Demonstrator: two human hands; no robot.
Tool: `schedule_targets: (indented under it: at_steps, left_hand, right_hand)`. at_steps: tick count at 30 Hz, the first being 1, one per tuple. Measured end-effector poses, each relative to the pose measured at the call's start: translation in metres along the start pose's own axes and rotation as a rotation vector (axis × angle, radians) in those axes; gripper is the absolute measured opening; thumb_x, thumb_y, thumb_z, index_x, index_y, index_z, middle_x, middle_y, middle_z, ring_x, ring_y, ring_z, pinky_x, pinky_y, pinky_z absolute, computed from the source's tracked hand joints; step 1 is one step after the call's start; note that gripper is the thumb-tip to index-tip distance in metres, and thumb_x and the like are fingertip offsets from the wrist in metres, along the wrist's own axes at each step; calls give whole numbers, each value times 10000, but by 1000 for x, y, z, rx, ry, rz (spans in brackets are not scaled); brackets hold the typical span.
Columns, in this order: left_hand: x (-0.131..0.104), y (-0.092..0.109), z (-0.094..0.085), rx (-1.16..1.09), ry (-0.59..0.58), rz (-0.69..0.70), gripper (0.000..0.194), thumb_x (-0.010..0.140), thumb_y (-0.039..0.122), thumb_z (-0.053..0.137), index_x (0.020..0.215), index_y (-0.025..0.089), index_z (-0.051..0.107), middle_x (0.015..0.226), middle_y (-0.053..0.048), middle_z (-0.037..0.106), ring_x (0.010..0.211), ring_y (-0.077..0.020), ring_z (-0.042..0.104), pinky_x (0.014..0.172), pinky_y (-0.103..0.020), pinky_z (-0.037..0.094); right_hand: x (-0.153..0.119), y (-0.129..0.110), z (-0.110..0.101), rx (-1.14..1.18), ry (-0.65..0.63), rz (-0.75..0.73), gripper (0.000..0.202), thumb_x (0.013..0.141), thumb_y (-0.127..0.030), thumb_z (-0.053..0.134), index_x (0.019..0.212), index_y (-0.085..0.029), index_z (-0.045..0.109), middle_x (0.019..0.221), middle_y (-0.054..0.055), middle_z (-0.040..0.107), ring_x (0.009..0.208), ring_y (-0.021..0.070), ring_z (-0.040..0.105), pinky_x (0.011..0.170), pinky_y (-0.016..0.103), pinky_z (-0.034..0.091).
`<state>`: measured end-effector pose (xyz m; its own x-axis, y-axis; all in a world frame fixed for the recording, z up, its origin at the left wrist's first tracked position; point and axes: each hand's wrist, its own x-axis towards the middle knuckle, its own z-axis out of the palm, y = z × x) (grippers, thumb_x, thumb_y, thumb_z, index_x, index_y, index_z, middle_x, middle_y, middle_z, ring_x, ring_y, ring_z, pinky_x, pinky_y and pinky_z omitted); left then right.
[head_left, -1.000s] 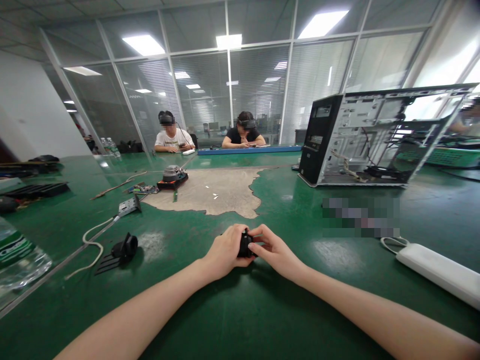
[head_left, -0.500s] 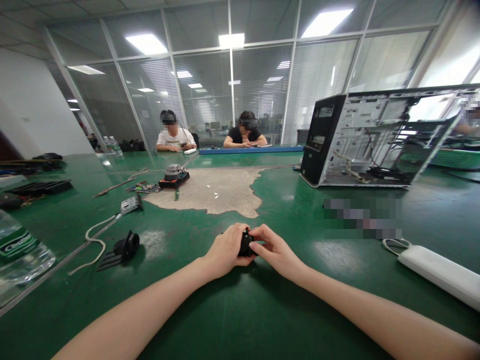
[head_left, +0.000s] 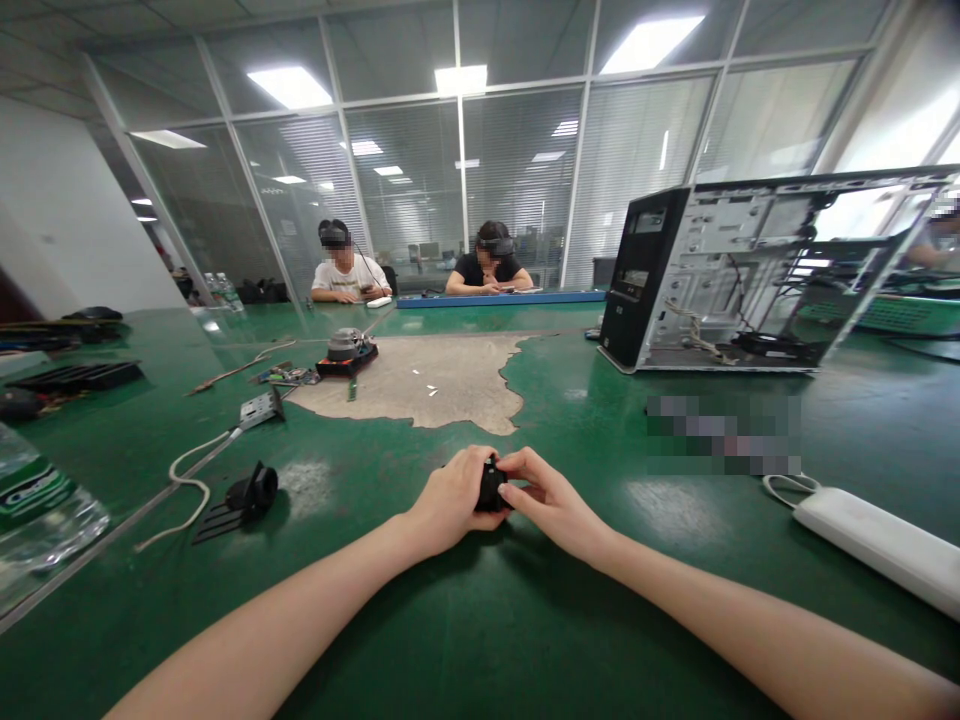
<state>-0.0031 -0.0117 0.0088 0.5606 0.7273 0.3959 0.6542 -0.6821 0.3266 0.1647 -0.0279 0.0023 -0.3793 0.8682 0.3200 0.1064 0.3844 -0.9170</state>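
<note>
A small black part (head_left: 491, 487) sits between my two hands, just above the green tabletop in front of me; its exact kind does not show. The fingers of my left hand (head_left: 454, 497) wrap round it from the left and over its top. From the right, my right hand (head_left: 551, 500) pinches its edge with thumb and fingertips. Much of the part is covered by the fingers. To the left on the table lies a black slotted plastic piece with a round collar (head_left: 251, 495).
At right stands an opened computer case (head_left: 645, 280), with a white power strip (head_left: 877, 540) nearer me. A water bottle (head_left: 41, 500) is at left. A heatsink-like unit (head_left: 349, 348) lies by the bare tabletop patch (head_left: 457, 375). Two people sit across the table.
Both hands keep the same hold on the black part. The whole view has shifted very slightly; nothing else has visibly moved.
</note>
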Motion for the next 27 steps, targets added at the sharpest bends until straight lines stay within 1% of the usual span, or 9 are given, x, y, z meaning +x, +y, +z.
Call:
schedule_targets:
  at_steps: [4, 9, 12, 15, 20, 25, 27]
  left_hand:
    - [0, 0, 0, 9, -1, 2, 517, 667, 322, 596, 1093, 211, 326, 1040, -61, 484, 943, -222, 488, 755, -364, 442]
    - [0, 0, 1, 11, 7, 2, 525, 666, 322, 599, 1097, 206, 322, 1032, -64, 487, 941, -222, 492, 756, -362, 443]
    - [0, 0, 0, 9, -1, 4, 538, 656, 300, 608, 1100, 206, 321, 1041, -63, 485, 947, -220, 491, 755, -357, 443]
    - [0, 1, -1, 13, -5, 4, 536, 645, 290, 614, 1090, 203, 328, 1047, -63, 484, 949, -221, 490, 750, -353, 443]
    - [0, 0, 0, 12, 2, -2, 518, 656, 306, 604, 1086, 204, 333, 1041, -65, 488, 941, -225, 495, 741, -354, 441]
    - [0, -1, 2, 5, 9, -5, 524, 660, 321, 603, 1092, 205, 330, 1039, -70, 490, 938, -232, 493, 740, -359, 439]
    - [0, -1, 2, 6, 4, -3, 524, 656, 309, 604, 1090, 206, 330, 1041, -68, 488, 939, -231, 491, 741, -360, 439]
  right_hand:
    - [1, -1, 0, -9, 4, 18, 171, 788, -265, 505, 941, -205, 458, 925, 25, 507, 916, 160, 534, 699, 277, 502]
    - [2, -1, 0, -14, -12, 56, 231, 793, -263, 496, 1010, -202, 445, 993, 48, 517, 901, 158, 542, 733, 305, 499]
    - [1, 0, 0, 4, -34, 41, 186, 789, -249, 502, 961, -201, 451, 951, 34, 522, 908, 157, 539, 737, 299, 495]
    - [0, 0, -1, 25, -28, 9, 171, 783, -244, 512, 936, -206, 445, 946, 22, 510, 931, 157, 534, 736, 287, 493]
    - [1, 1, 0, 6, -18, 22, 185, 789, -255, 506, 953, -208, 435, 926, 20, 513, 904, 155, 548, 727, 293, 498]
    - [1, 1, 0, -30, -13, 24, 230, 795, -244, 494, 1015, -207, 437, 1002, 45, 507, 919, 159, 539, 748, 309, 497]
    - [1, 1, -1, -31, -25, 23, 220, 792, -239, 497, 1003, -203, 444, 985, 43, 513, 924, 161, 536, 753, 312, 495]
